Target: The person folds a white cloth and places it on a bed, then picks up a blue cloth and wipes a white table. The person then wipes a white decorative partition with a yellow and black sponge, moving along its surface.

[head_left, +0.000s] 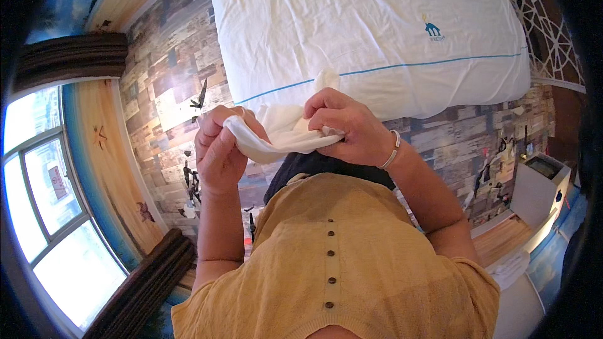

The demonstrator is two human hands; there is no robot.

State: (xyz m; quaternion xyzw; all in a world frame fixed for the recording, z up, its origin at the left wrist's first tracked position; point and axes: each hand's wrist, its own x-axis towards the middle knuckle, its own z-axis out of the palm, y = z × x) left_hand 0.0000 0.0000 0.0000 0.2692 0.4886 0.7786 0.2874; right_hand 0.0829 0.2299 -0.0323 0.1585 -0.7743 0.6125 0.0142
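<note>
In front of my waist I hold a soft white cloth (pixel 282 142) stretched between both hands. Its edge near my left side forms a curved, open fold, and a rounded end stands up toward the bed; what kind of piece it is I cannot tell. My left hand (pixel 221 147) pinches one edge between thumb and fingers. The fingers of my right hand (pixel 348 122), below a wrist with a light bracelet (pixel 393 149), are curled round the other side of the cloth. Part of the cloth is hidden behind the fingers.
Ahead stands a bed with a white cover (pixel 358 19) marked by a blue stripe. A window (pixel 56 194) with dark brown curtains (pixel 141 289) is at the left. Several small dark items (pixel 483 179) lie on the patchwork-patterned floor (pixel 169 88). A white cabinet (pixel 534 194) stands at right.
</note>
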